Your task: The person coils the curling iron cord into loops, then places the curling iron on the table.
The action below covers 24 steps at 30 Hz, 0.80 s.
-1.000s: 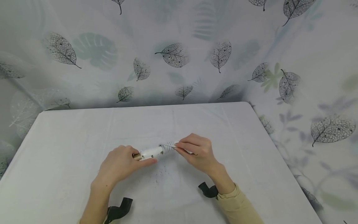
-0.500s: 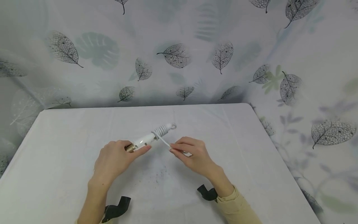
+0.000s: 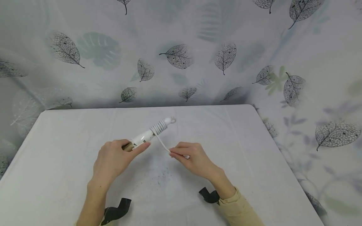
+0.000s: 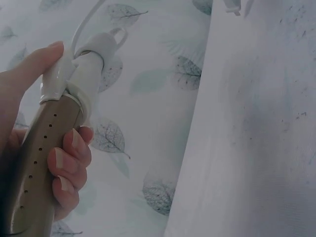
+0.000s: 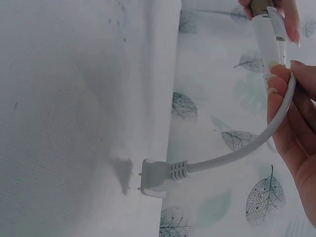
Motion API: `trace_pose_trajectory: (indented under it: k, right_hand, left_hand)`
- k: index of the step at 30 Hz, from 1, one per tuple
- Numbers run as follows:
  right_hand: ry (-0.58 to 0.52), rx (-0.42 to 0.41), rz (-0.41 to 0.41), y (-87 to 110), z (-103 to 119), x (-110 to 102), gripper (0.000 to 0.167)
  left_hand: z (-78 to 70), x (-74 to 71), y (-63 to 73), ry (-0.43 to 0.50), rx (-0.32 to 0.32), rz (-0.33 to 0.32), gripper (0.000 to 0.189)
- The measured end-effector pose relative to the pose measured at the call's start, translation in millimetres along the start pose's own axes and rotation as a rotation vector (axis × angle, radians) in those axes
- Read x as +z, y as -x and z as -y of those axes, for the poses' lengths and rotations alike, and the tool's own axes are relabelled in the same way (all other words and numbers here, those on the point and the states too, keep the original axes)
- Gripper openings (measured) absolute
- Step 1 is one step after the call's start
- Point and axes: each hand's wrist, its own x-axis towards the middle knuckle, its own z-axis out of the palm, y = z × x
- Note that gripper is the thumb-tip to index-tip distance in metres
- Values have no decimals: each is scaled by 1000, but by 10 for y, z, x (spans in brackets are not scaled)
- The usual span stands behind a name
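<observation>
My left hand (image 3: 111, 160) grips a hair straightener (image 3: 143, 137) by its gold-brown section, fingers curled round it. In the left wrist view a row of small holes runs along that gold part (image 4: 45, 137), and the thumb lies on the white part. White cord (image 3: 159, 126) is wound in several turns near the far end of the white handle, below its hanging loop. My right hand (image 3: 195, 158) pinches the cord's loose length between thumb and fingers. Past those fingers, a white two-pin plug (image 5: 155, 177) hangs from the cord in the right wrist view.
A white cloth covers the table (image 3: 70, 135), with dark specks (image 3: 163, 176) on it below the hands. Leaf-patterned fabric (image 3: 181, 72) hangs behind and to the right. Black curved pieces (image 3: 117, 211) sit at both wrists.
The straightener has moved up and left and tilted, its wound end now pointing further away. My right hand has shifted slightly down and left, leaving a longer stretch of cord between it and the coil.
</observation>
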Motion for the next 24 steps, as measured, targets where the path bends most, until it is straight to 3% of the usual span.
trace_pose_trajectory:
  k: [7, 12, 16, 24]
  right_hand:
    - [-10, -35, 7, 4, -15, -9, 15]
    - [9, 26, -20, -4, -3, -2, 16]
    - [16, 72, -44, -3, -16, -7, 12]
    - [-10, 58, -66, 12, -112, 15, 13]
  left_hand:
    - [-12, -12, -9, 45, -41, 39, 64]
    - [-20, -39, 2, 93, -79, 35, 65]
    - [-24, -42, 2, 127, -75, 0, 64]
    - [-19, -64, 1, 182, -47, 2, 62]
